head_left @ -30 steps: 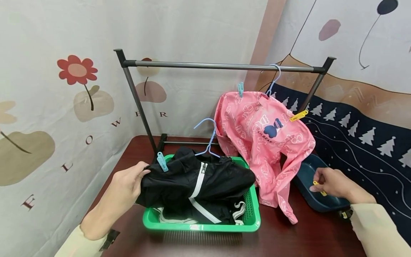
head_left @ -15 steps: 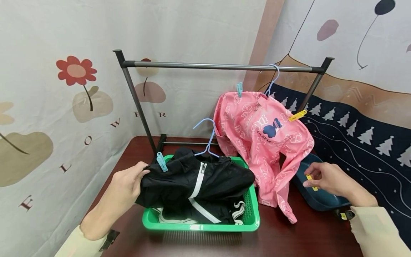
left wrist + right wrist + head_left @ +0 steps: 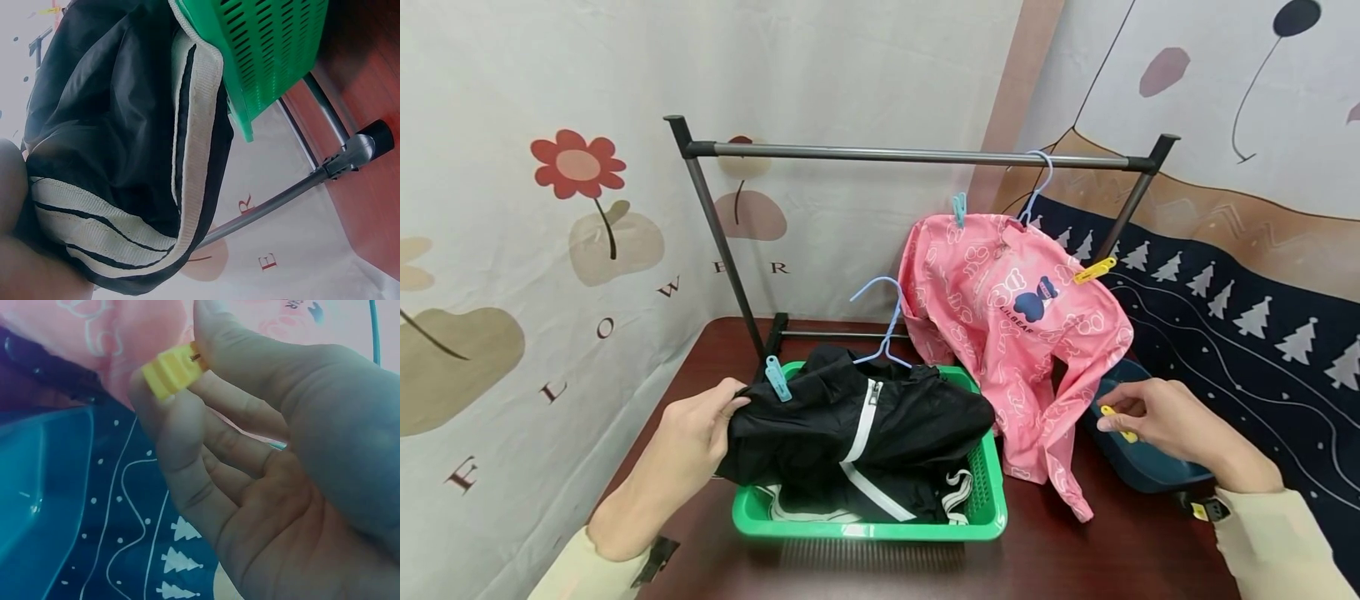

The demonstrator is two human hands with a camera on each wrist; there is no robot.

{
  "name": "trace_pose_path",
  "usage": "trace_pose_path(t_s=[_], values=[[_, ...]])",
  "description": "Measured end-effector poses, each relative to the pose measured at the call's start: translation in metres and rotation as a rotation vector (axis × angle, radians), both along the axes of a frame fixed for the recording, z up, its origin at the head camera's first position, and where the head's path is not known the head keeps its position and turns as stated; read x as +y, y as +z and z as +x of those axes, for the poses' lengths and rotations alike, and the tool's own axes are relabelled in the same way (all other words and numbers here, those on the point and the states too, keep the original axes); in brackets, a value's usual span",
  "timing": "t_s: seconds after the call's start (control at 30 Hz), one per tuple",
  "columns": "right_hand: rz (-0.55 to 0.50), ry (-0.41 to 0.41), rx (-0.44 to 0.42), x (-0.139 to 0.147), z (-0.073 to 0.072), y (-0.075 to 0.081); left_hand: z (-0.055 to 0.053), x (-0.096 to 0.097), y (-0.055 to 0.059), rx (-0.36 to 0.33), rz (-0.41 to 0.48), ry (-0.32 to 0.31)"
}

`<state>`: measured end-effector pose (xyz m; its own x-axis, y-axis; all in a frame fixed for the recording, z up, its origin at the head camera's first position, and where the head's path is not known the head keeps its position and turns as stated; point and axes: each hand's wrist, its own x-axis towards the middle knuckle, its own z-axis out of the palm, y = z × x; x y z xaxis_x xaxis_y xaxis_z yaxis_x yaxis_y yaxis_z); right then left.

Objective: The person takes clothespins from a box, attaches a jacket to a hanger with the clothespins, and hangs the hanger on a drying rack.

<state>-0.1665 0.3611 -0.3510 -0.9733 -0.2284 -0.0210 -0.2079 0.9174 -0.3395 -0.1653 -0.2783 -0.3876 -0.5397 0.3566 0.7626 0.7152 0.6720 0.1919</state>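
A black jacket (image 3: 805, 425) with a white-trimmed zipper lies over the green basket (image 3: 868, 531). My left hand (image 3: 688, 433) pinches its left side, and in the left wrist view the white-banded edge of the black fabric (image 3: 119, 112) hangs beside the fingers. A blue clothespin (image 3: 778, 378) is clipped on the jacket near that hand. From its neck rises a light blue hanger (image 3: 887, 321). Over the dark blue tray (image 3: 1157, 471) my right hand (image 3: 1172, 425) pinches a yellow clothespin (image 3: 174, 370) between thumb and index finger.
Behind stands a grey metal rack (image 3: 865, 152). A pink jacket (image 3: 1000, 300) hangs by its hanger at the bar's right end, with a teal clothespin (image 3: 959, 209) and another yellow clothespin (image 3: 1095, 270) on its shoulders. Patterned curtains surround the dark red table (image 3: 1075, 558).
My right hand has moved left over the tray with the yellow clothespin between its fingers. My left hand and the black jacket have stayed in place.
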Motion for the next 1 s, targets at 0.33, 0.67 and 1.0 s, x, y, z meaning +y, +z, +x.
trace_pose_path(t_s=[0.33,0.67,1.0], values=[[0.002,0.056,0.098,-0.011,0.006,0.002,-0.002,-0.001,-0.003,0.014,0.002,-0.010],[-0.017,0.054,0.155,-0.021,0.008,0.004,-0.003,0.000,-0.003,0.019,0.004,-0.015],[-0.059,0.058,0.191,-0.031,0.006,0.002,-0.003,0.000,-0.003,0.011,0.000,-0.006]])
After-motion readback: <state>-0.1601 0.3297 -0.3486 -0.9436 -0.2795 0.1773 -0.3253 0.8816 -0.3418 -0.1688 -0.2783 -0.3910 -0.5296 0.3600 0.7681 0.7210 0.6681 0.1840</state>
